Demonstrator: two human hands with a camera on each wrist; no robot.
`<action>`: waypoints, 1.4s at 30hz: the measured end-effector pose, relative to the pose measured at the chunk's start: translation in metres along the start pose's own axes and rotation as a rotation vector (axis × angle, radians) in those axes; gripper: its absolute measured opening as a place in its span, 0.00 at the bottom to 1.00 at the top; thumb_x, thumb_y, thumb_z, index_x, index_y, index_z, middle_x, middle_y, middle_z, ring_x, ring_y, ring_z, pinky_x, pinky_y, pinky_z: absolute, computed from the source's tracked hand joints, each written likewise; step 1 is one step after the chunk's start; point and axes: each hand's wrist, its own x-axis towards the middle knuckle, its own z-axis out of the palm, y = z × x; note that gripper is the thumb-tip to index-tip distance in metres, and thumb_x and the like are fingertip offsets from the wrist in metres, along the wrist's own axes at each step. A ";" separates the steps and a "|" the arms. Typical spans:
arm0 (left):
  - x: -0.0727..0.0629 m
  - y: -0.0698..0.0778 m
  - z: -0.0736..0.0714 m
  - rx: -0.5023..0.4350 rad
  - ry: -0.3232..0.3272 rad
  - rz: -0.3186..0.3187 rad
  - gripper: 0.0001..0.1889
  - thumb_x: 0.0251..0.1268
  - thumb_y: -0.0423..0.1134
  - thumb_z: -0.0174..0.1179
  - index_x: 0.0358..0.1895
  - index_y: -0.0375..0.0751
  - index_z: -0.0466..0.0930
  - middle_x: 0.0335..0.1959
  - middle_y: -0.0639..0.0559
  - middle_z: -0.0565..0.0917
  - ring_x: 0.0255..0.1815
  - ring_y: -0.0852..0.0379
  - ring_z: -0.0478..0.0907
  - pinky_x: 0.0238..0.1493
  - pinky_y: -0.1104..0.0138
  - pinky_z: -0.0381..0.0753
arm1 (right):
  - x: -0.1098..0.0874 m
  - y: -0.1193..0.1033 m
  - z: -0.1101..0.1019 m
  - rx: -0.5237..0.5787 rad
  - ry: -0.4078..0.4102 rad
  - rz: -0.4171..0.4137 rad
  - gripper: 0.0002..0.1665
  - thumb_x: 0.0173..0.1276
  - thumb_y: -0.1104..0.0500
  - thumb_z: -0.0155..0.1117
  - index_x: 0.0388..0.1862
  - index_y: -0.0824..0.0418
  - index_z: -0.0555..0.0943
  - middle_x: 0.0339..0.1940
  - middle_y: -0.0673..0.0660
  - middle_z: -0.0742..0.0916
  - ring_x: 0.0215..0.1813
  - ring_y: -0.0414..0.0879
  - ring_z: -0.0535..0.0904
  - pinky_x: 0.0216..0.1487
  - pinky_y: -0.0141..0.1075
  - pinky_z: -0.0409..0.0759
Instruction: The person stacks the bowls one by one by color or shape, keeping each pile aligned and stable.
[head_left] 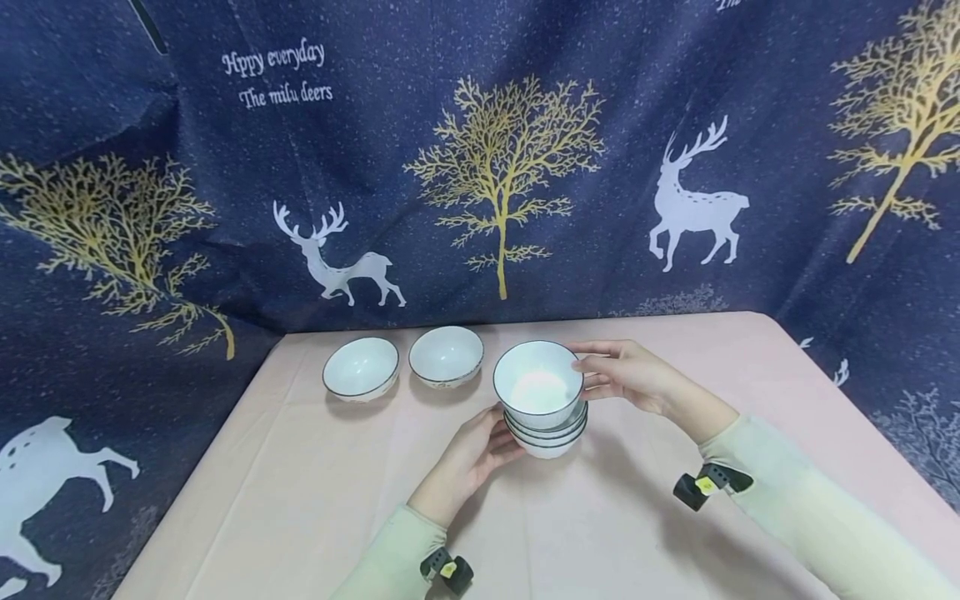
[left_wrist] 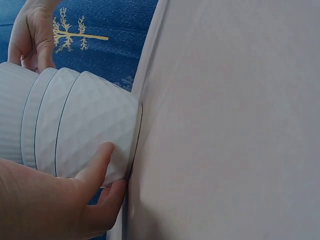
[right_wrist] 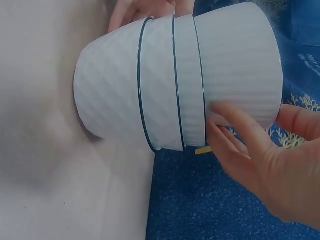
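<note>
A stack of several white bowls with dark rims stands on the table, right of the middle. Its top bowl (head_left: 537,377) has ribbed sides and rises out of the bowl beneath, tilted a little toward the head camera. My right hand (head_left: 630,377) grips this top bowl from the right, thumb at the rim and fingers along the outer wall. Around the lower left of the stack curls my left hand (head_left: 471,457), holding the bottom bowl (left_wrist: 95,130), which has a diamond-dimpled wall. In the right wrist view the nested rims of the middle bowls (right_wrist: 165,90) show as dark lines.
Two more white bowls stand apart to the left of the stack: a far-left bowl (head_left: 361,367) and a nearer bowl (head_left: 446,355), both upright. A pale pink cloth covers the table (head_left: 315,500). Behind its back edge hangs a dark blue curtain (head_left: 570,275) with deer and trees.
</note>
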 end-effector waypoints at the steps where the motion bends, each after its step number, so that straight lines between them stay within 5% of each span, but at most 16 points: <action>1: 0.000 0.000 0.000 -0.001 0.000 0.001 0.26 0.77 0.46 0.45 0.68 0.32 0.63 0.52 0.39 0.72 0.53 0.48 0.73 0.60 0.52 0.79 | 0.000 0.000 0.000 -0.003 0.006 0.000 0.34 0.69 0.67 0.55 0.71 0.76 0.58 0.64 0.73 0.71 0.44 0.50 0.84 0.55 0.46 0.83; 14: 0.003 0.001 -0.001 0.023 -0.007 0.003 0.25 0.78 0.47 0.43 0.68 0.33 0.63 0.54 0.39 0.72 0.55 0.47 0.72 0.59 0.55 0.80 | 0.000 -0.001 0.001 -0.046 0.064 -0.014 0.32 0.68 0.67 0.58 0.68 0.77 0.63 0.57 0.67 0.80 0.45 0.50 0.84 0.52 0.46 0.85; 27: 0.002 -0.001 0.000 0.026 -0.003 0.010 0.25 0.78 0.45 0.42 0.68 0.32 0.62 0.53 0.38 0.72 0.55 0.46 0.73 0.59 0.54 0.80 | 0.003 0.005 0.000 -0.086 0.127 -0.007 0.29 0.65 0.69 0.61 0.64 0.76 0.68 0.60 0.70 0.77 0.44 0.46 0.83 0.50 0.44 0.85; 42: 0.000 0.000 0.000 0.005 -0.018 0.006 0.26 0.79 0.45 0.42 0.69 0.31 0.60 0.54 0.37 0.71 0.57 0.45 0.72 0.60 0.53 0.79 | 0.005 0.006 -0.002 -0.311 0.147 -0.036 0.26 0.64 0.70 0.64 0.60 0.77 0.73 0.44 0.66 0.80 0.39 0.44 0.81 0.45 0.39 0.87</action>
